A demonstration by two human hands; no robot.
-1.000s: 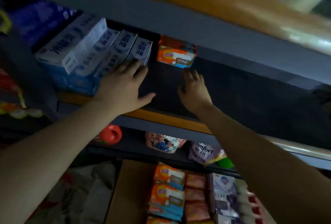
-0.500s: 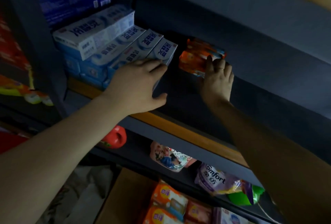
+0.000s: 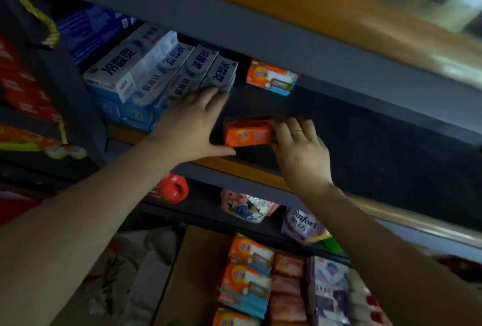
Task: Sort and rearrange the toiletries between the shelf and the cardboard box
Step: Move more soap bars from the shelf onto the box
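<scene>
On the dark shelf board (image 3: 378, 148), my right hand (image 3: 300, 153) grips the right end of an orange soap pack (image 3: 247, 135) near the front edge. A second orange and blue pack (image 3: 271, 77) lies at the back of the same shelf. My left hand (image 3: 187, 127) rests flat, fingers straight, against the row of white and blue toothpaste boxes (image 3: 156, 72), its thumb just below the held pack. Beneath the shelves stands the cardboard box (image 3: 193, 273), holding more orange packs (image 3: 247, 273), pink packs (image 3: 287, 286) and purple packs (image 3: 328, 289).
The lower shelf holds a red bottle (image 3: 174, 190), a printed pouch (image 3: 245, 205) and a purple Comfort pouch (image 3: 302, 224). Dark blue boxes (image 3: 91, 30) sit behind the toothpaste. An upper shelf beam (image 3: 260, 36) hangs close overhead. Red packages (image 3: 23, 85) fill the far left.
My right hand reached to the back of the shelf and has drawn an orange pack forward to the front edge. My left hand stayed against the toothpaste boxes.
</scene>
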